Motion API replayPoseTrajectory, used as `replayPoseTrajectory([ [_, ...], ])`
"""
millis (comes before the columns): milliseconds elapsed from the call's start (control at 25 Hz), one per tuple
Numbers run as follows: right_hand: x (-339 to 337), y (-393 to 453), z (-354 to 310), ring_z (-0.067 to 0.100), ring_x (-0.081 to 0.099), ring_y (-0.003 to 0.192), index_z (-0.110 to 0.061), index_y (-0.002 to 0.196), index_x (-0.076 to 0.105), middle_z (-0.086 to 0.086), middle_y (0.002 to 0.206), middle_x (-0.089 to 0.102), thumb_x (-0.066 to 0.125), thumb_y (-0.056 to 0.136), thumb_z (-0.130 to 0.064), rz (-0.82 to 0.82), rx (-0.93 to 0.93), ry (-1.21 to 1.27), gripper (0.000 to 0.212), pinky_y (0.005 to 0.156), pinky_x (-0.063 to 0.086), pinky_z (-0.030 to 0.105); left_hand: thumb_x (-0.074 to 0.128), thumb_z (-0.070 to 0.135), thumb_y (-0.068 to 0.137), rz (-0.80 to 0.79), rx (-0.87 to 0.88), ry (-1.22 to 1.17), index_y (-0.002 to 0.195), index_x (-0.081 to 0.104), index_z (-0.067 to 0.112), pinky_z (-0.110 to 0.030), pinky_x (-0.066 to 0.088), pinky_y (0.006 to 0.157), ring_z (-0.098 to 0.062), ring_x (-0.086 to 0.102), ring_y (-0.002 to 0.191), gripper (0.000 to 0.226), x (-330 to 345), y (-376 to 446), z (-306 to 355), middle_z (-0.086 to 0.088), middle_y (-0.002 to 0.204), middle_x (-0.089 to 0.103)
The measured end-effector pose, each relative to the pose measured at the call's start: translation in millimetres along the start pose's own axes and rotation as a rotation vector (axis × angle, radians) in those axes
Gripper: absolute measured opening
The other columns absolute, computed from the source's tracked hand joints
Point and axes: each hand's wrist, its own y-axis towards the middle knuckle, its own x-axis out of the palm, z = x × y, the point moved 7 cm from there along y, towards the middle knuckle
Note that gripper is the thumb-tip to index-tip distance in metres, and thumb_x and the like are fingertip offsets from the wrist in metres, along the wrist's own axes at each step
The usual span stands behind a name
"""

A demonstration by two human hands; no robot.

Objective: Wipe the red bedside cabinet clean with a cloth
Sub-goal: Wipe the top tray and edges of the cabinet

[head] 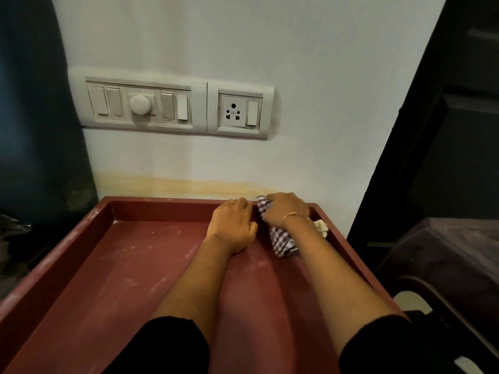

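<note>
Black sleeves [167, 346] are framing the red cabinet [121, 265]; at its far rim, right hand [286, 209] is clutching the checked cloth [280, 238], left hand [232, 225] is resting beside, fingers curled, empty.

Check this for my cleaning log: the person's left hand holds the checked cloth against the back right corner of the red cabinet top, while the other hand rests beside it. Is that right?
Not quite. The head view shows the right hand holding the checked cloth, not the left. The left hand rests beside it without the cloth. The rest stands: the cloth is at the back right corner of the red cabinet top.
</note>
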Motion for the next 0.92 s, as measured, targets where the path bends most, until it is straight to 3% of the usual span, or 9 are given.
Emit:
replayPoseTrajectory([
  [120, 3, -3, -1, 0.030, 0.047, 0.125, -0.029, 0.137, 0.044, 0.008, 0.138, 0.051, 0.047, 0.090, -0.020, -0.052, -0.105, -0.009, 0.048, 0.099, 0.042, 0.037, 0.037, 0.029, 0.089, 0.001, -0.008, -0.007, 0.125, 0.048, 0.007, -0.032, 0.040, 0.092, -0.025, 0.050, 0.114, 0.043, 0, 1, 0, -0.008, 0.131, 0.050],
  [280, -6, -2, 42, 0.031, 0.048, 0.123, -0.023, 0.135, 0.046, 0.010, 0.137, 0.051, 0.049, 0.088, -0.020, -0.036, 0.082, -0.071, 0.048, 0.098, 0.043, 0.036, 0.035, 0.029, 0.091, 0.000, -0.008, -0.005, 0.134, 0.041, 0.007, -0.032, 0.040, 0.096, -0.024, 0.047, 0.120, 0.049, 2, -1, 0, -0.007, 0.138, 0.045],
  [360, -4, -2, 30, 0.032, 0.052, 0.118, -0.014, 0.129, 0.049, 0.012, 0.130, 0.055, 0.052, 0.087, -0.021, 0.011, 0.117, -0.051, 0.043, 0.093, 0.045, 0.035, 0.035, 0.029, 0.091, -0.014, -0.004, 0.000, 0.134, 0.041, 0.007, -0.033, 0.040, 0.096, -0.024, 0.047, 0.120, 0.049, 1, 0, 0, -0.007, 0.138, 0.045],
  [480, 2, 0, -5, 0.033, 0.054, 0.116, -0.009, 0.126, 0.047, 0.014, 0.126, 0.056, 0.054, 0.087, -0.023, 0.024, 0.035, 0.032, 0.042, 0.090, 0.046, 0.035, 0.037, 0.028, 0.089, -0.036, -0.007, -0.001, 0.125, 0.048, 0.007, -0.035, 0.043, 0.089, -0.027, 0.052, 0.113, 0.043, -1, 2, -2, -0.008, 0.132, 0.050],
  [600, 3, -3, -1, 0.034, 0.053, 0.116, -0.017, 0.134, 0.041, 0.014, 0.128, 0.055, 0.054, 0.087, -0.024, -0.050, -0.030, 0.018, 0.049, 0.089, 0.046, 0.036, 0.037, 0.028, 0.089, -0.062, 0.004, -0.001, 0.122, 0.050, 0.008, -0.036, 0.045, 0.083, -0.026, 0.053, 0.110, 0.040, -1, 4, -7, -0.007, 0.129, 0.052],
  [800, -1, -4, 18, 0.033, 0.053, 0.116, -0.011, 0.128, 0.046, 0.014, 0.127, 0.055, 0.054, 0.086, -0.021, 0.005, 0.119, -0.008, 0.044, 0.090, 0.046, 0.036, 0.020, 0.037, 0.082, -0.073, 0.101, 0.034, 0.126, 0.051, 0.010, -0.038, 0.044, 0.092, -0.026, 0.051, 0.115, 0.060, -11, 7, -15, -0.007, 0.131, 0.054],
  [920, 7, -1, -19, 0.034, 0.052, 0.118, -0.013, 0.128, 0.048, 0.014, 0.129, 0.055, 0.053, 0.085, -0.021, -0.011, 0.023, 0.075, 0.044, 0.093, 0.045, 0.036, 0.006, 0.042, 0.067, -0.038, 0.148, 0.095, 0.120, 0.054, 0.008, -0.035, 0.040, 0.095, -0.025, 0.050, 0.116, 0.079, -22, -2, -38, -0.010, 0.126, 0.057],
])
